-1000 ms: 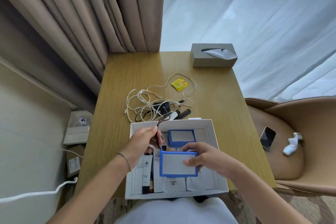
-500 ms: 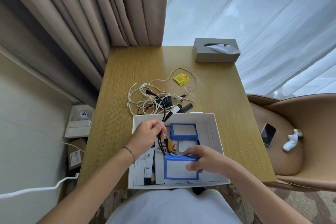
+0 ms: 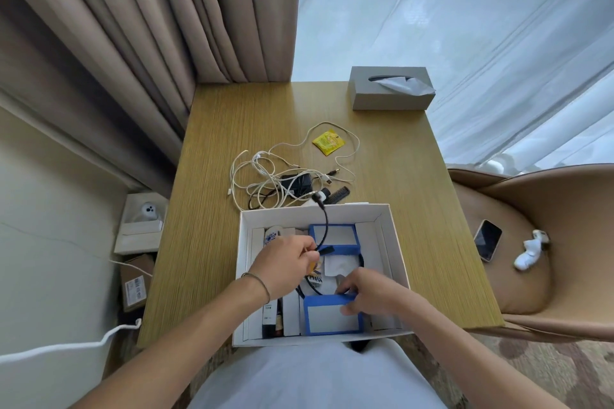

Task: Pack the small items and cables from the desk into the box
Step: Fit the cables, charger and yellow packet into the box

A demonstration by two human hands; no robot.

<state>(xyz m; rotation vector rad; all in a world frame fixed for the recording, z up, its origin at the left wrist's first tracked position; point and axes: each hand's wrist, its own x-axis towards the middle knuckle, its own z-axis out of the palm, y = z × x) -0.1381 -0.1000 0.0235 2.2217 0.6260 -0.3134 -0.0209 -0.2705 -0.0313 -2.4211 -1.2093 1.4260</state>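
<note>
A white box (image 3: 395,242) sits at the desk's near edge. My left hand (image 3: 285,259) pinches a black cable (image 3: 326,226) that arcs up over the box's far rim and loops down inside. My right hand (image 3: 368,292) grips the top edge of a blue-framed case (image 3: 329,317) standing at the box's near wall. A second blue-framed case (image 3: 334,237) lies further back in the box. On the desk beyond the box lie tangled white cables (image 3: 262,173), a black adapter (image 3: 297,183), a black comb (image 3: 337,194) and a yellow sachet (image 3: 328,142).
A grey tissue box (image 3: 390,90) stands at the desk's far right corner. Curtains hang behind the desk. At right, a tan chair (image 3: 548,262) holds a phone (image 3: 487,240) and a white object (image 3: 530,254). Boxes sit on the floor at left.
My left hand pulled the black cable further into the box. My right hand lowered the blue-framed case from above the box to its near wall.
</note>
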